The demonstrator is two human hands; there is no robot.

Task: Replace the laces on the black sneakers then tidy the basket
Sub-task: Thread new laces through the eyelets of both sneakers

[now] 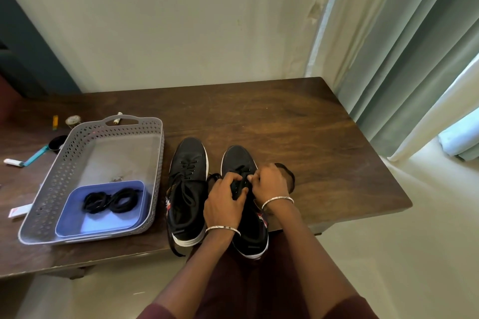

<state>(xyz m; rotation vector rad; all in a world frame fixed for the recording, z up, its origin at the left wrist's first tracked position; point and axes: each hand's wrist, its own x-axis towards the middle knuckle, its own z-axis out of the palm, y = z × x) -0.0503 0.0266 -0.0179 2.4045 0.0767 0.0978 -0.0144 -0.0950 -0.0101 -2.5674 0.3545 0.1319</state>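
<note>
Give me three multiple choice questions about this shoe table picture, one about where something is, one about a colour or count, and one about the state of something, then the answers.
1. Where does the coiled pair of black laces lie?
A. In the blue tray inside the grey basket
B. On the bare table beside the curtain
C. Inside the left sneaker

2. How many sneakers stand on the table?
A. One
B. Two
C. Three

3. What are the hands doing?
A. Both rest flat on the table
B. One lifts the basket
C. Both work at the laces of the right sneaker

Answers:
1 A, the coils sit in the blue tray at the basket's near end.
2 B, the left sneaker and the right one stand side by side.
3 C, the left hand and right hand both close on that shoe's lacing.
</note>
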